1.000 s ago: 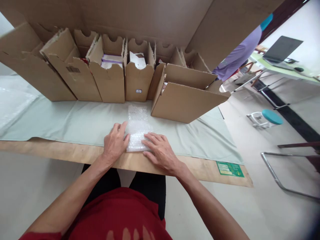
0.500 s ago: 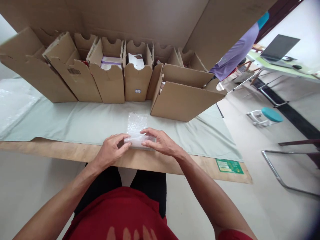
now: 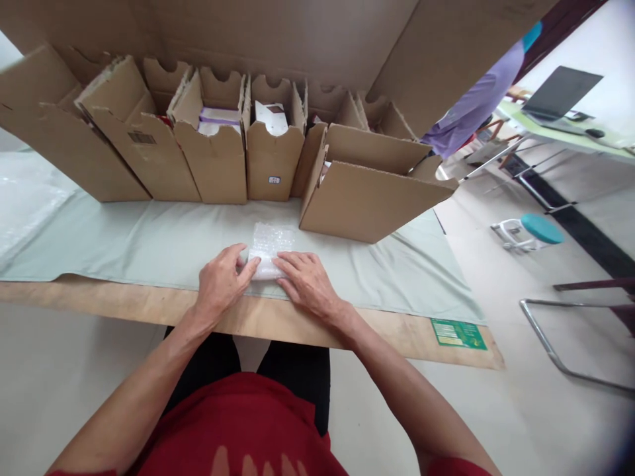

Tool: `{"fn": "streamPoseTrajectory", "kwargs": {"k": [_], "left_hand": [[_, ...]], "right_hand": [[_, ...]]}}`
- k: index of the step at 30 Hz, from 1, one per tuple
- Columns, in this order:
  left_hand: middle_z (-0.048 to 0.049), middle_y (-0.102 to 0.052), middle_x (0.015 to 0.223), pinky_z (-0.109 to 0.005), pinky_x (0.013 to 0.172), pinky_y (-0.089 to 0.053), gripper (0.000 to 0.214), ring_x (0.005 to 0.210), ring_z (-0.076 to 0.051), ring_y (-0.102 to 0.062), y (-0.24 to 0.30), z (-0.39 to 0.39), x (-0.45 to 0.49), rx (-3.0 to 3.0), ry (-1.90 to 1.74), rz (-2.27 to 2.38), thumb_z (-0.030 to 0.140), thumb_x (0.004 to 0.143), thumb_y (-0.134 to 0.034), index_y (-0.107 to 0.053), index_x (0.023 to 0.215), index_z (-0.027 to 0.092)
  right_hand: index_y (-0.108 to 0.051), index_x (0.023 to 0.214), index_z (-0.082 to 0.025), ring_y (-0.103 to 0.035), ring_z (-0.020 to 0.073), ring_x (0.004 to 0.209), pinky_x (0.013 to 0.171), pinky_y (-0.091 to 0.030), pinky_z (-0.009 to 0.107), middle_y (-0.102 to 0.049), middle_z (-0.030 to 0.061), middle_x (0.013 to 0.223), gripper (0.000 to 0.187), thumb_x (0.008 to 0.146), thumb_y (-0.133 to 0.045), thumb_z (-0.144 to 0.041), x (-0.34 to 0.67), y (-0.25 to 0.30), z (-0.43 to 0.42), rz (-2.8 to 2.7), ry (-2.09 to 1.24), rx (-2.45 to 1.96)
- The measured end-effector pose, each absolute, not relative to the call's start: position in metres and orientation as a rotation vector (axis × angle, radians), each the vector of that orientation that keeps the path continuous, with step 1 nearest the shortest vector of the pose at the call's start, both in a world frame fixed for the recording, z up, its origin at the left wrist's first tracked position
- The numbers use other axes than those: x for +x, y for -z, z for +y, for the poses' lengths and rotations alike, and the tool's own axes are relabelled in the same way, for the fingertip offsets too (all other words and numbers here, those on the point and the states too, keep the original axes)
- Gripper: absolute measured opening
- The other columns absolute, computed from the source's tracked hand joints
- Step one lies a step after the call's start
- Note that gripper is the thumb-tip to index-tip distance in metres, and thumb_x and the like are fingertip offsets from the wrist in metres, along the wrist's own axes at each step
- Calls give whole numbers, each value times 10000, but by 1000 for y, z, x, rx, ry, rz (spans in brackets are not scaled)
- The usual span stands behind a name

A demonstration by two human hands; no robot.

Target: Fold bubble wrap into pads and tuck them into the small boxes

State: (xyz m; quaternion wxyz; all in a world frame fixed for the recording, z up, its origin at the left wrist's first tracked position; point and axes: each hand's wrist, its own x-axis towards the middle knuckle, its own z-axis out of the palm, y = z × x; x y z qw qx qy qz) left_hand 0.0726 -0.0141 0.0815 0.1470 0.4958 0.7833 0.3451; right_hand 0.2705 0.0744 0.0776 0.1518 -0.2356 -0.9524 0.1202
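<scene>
A small piece of clear bubble wrap (image 3: 270, 241) lies on the cloth in front of me, its near part rolled up and its far part flat. My left hand (image 3: 223, 277) grips the left end of the roll, thumb on top and fingers curled at the side. Across the right part of the roll, my right hand (image 3: 305, 281) presses with its fingers over the top and thumb at the near side. Whether anything is wrapped inside the roll I cannot tell.
Several cardboard bins (image 3: 223, 165) stand in a row behind, some holding small boxes. A cardboard box (image 3: 372, 205) sits angled at the right. More bubble wrap (image 3: 30, 198) lies far left. A pale green cloth (image 3: 149, 231) covers the wooden table (image 3: 124, 297). A person's purple sleeve (image 3: 476, 99) shows behind.
The roll has turned and moved slightly away from me, shortening the flat part. My right hand has flattened over it; my left hand has shifted a little forward.
</scene>
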Motion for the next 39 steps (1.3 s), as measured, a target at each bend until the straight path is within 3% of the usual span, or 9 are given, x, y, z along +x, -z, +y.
{"fn": "streamPoseTrajectory", "kwargs": {"k": [7, 12, 14, 17, 21, 25, 28, 35, 39], "left_hand": [[-185, -664, 1352, -468, 1010, -579, 728, 1218, -304, -679, -87, -62, 81, 680, -1435, 1570, 487, 806, -766, -517, 1397, 143], [-180, -661, 1364, -460, 1072, -557, 687, 1276, -292, -660, -79, -62, 104, 516, -1437, 1286, 331, 846, -708, -447, 1456, 152], [-158, -699, 1287, -431, 1022, -579, 762, 1193, -269, -699, -80, -60, 107, 545, -1452, 1346, 325, 851, -695, -383, 1523, 148], [-120, -726, 1220, -388, 971, -590, 869, 1109, -238, -721, -89, -61, 108, 795, -1403, 1454, 312, 853, -687, -276, 1606, 176], [-111, -706, 1234, -367, 946, -584, 808, 1066, -217, -722, -104, -65, 114, 1230, -1244, 1578, 286, 884, -641, -302, 1615, 225], [-72, -733, 1105, -347, 855, -603, 749, 963, -204, -740, -107, -61, 124, 1505, -1181, 1560, 310, 947, -596, -282, 1625, 278], [-98, -731, 1222, -402, 906, -605, 779, 1120, -257, -725, -101, -57, 122, 1615, -1241, 1556, 361, 952, -627, -254, 1635, 332], [-126, -716, 1282, -455, 904, -624, 515, 1138, -286, -725, -89, -42, 111, 1883, -1232, 1741, 335, 1001, -559, -452, 1504, 297], [-163, -604, 1469, -523, 1105, -509, 500, 1375, -326, -572, -126, 17, 117, 2342, -1380, 1693, 206, 973, -568, -503, 1468, 236]], "right_hand": [[-700, 1204, -209, -695, 248, 997, 879, -526, 378, -760, 71, 1125, 296, 999, -570, -378, 280, -102, 66, -2231, -1304, -938], [-696, 1092, -178, -679, 215, 866, 776, -547, 337, -742, 66, 982, 358, 982, -581, -499, 280, -103, 39, -1895, -1849, -859], [-700, 1098, -187, -673, 235, 904, 811, -552, 369, -736, 77, 1002, 367, 961, -610, -515, 283, -103, 38, -1999, -1679, -923], [-663, 1274, -236, -637, 291, 1152, 1003, -517, 461, -673, 115, 1308, 494, 884, -728, -532, 293, -116, 46, -2160, -1257, -950], [-474, 1530, -264, -605, 300, 1292, 1073, -497, 471, -578, 131, 1502, 820, 836, -810, -542, 304, -146, 52, -2370, -1257, -755], [-683, 1293, -224, -700, 276, 1072, 983, -520, 430, -768, 85, 1166, 404, 899, -766, -262, 311, -175, 45, -2648, -941, -816], [-743, 1037, -214, -714, 239, 902, 860, -548, 371, -786, 52, 975, 144, 895, -737, -231, 327, -205, 55, -2582, -850, -855], [-621, 1096, -220, -708, 236, 957, 828, -570, 388, -735, 64, 1058, 235, 905, -627, -357, 387, -273, 171, -1704, -370, -967], [-627, 1068, -166, -703, 269, 904, 800, -539, 391, -732, 103, 998, 256, 855, -641, -306, 394, -270, 225, -1817, -45, -1422]]}}
